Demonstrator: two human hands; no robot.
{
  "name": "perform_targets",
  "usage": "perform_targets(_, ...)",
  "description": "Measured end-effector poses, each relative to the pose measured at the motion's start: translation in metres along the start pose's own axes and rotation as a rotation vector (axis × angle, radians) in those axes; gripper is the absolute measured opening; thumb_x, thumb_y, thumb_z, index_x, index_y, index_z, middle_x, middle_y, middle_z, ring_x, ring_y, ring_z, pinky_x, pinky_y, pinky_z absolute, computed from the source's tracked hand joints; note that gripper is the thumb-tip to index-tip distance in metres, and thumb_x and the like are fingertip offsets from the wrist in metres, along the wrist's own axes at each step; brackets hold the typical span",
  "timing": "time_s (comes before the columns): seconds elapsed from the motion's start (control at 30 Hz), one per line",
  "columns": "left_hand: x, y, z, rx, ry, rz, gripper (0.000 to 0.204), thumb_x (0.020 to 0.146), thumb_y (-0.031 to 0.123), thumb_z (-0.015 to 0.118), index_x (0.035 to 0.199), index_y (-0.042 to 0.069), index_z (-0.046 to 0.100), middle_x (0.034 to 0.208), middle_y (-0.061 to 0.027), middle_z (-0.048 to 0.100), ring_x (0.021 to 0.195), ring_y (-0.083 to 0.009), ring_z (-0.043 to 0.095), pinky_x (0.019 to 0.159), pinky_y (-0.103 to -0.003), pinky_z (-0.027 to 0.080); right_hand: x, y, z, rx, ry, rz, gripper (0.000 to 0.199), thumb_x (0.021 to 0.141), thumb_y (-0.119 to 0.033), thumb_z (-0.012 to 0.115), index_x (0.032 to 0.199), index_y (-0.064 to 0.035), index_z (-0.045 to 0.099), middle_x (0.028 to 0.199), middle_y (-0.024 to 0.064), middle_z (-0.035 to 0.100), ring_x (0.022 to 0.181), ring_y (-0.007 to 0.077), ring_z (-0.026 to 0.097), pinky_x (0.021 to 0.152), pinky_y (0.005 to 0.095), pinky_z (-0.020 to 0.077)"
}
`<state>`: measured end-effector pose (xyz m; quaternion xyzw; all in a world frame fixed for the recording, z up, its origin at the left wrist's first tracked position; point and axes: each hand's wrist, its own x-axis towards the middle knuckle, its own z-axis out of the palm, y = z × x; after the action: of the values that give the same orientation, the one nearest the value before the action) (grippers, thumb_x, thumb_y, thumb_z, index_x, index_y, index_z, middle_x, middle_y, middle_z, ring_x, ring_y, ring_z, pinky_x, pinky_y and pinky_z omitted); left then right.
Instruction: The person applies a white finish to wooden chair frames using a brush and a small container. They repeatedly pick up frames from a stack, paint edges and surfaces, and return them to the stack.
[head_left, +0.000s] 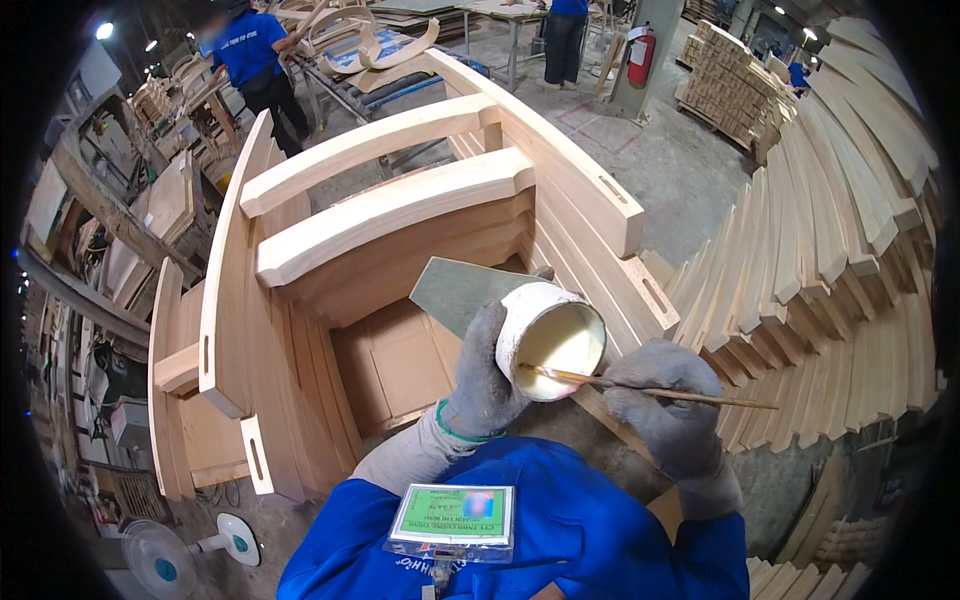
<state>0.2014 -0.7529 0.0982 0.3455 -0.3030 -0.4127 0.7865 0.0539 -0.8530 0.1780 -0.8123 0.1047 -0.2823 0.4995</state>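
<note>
My left hand [480, 375], in a grey glove, is closed round a white pot [512, 318] tilted toward me. Pale cream liquid, which looks like glue, coats its inside [565, 340]. A thin wooden stick [735, 401] is pinched in my gloved right hand [665, 400], its wet tip inside the pot. Behind the pot a flat grey-green piece with a pointed corner [455, 292] sticks out; whether my left hand also holds it I cannot tell. Just beyond both hands stands a stack of pale wooden frame parts with curved crosspieces [400, 215] and slotted ends [620, 200].
Long curved wooden slats [800, 260] are piled high on my right. On the left are wooden boards [170, 215] and a white fan [160, 560]. Farther off, a person in blue [250, 50] stands near a table; a red fire extinguisher [641, 58] hangs on a pillar.
</note>
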Motion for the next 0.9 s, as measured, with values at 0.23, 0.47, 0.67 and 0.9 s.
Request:
perform_targets(0.23, -0.005, -0.010, -0.001, 0.143, -0.018, 0.248, 0.065, 0.095, 0.051, 0.024, 0.137, 0.002, 0.028, 0.131, -0.0202, 0.045, 0.119, -0.0280, 0.048, 0.099, -0.038, 0.041, -0.021, 0.012, -0.001, 0.337, 0.293, -0.006, 0.006, 0.070, 0.002, 0.066, 0.068, -0.0012, 0.060, 0.067, 0.0099, 0.062, 0.065, 0.0200, 0.059, 0.061, 0.0318, 0.0485)
perform_targets(0.47, -0.005, -0.005, 0.014, -0.412, 0.077, 0.081, 0.062, 0.097, 0.048, 0.025, 0.137, 0.001, 0.029, 0.130, -0.0185, 0.045, 0.117, -0.0258, 0.049, 0.099, -0.038, 0.042, -0.034, 0.032, 0.005, 0.275, 0.245, -0.150, 0.013, 0.075, 0.008, 0.059, 0.084, -0.0001, 0.055, 0.074, 0.0116, 0.062, 0.066, 0.0184, 0.059, 0.059, 0.0297, 0.0488)
perform_targets(0.67, -0.004, -0.006, 0.017, -0.388, 0.130, 0.067, 0.065, 0.094, 0.051, 0.026, 0.137, 0.002, 0.030, 0.129, -0.0166, 0.046, 0.117, -0.0239, 0.049, 0.099, -0.039, 0.042, -0.042, 0.036, 0.014, 0.257, 0.283, -0.164, 0.009, 0.076, 0.004, 0.060, 0.080, -0.0017, 0.055, 0.073, 0.0117, 0.062, 0.067, 0.0224, 0.060, 0.062, 0.0329, 0.0495)
perform_targets(0.9, -0.001, -0.011, 0.019, -0.354, 0.193, 0.120, 0.063, 0.092, 0.047, 0.041, 0.135, 0.003, 0.030, 0.131, -0.0158, 0.046, 0.118, -0.0262, 0.049, 0.099, -0.040, 0.041, -0.045, 0.026, 0.012, -0.055, 0.074, -0.180, 0.006, 0.079, -0.006, 0.063, 0.074, -0.0059, 0.058, 0.073, 0.0088, 0.061, 0.064, 0.0238, 0.059, 0.060, 0.0336, 0.0481)
